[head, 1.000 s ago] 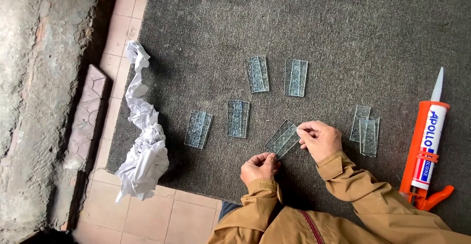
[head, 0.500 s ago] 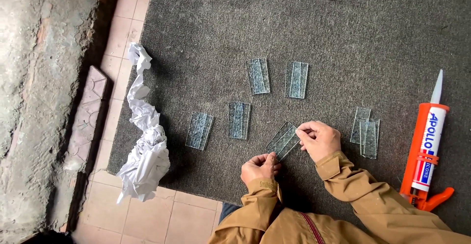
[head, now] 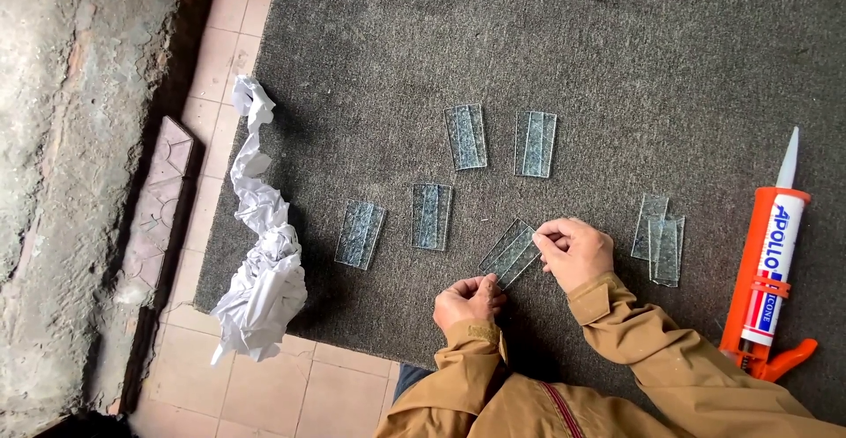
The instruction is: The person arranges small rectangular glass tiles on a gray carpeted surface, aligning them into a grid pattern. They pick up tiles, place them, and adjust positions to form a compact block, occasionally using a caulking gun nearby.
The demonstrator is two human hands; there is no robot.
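From the head view, I pinch a small glass strip (head: 510,252) between both hands: my right hand (head: 575,253) grips its upper right end, my left hand (head: 469,301) clasps the lower left end. Its long axis runs diagonally, low near my left, rising toward my right, just above the grey mat (head: 617,68). Four glass pieces (head: 432,216) lie apart to the upper left, a stacked pair (head: 663,242) just right of my right hand. An orange sealant gun (head: 765,270) lies far right, crumpled paper (head: 260,279) far left. Nothing blocks the strip.
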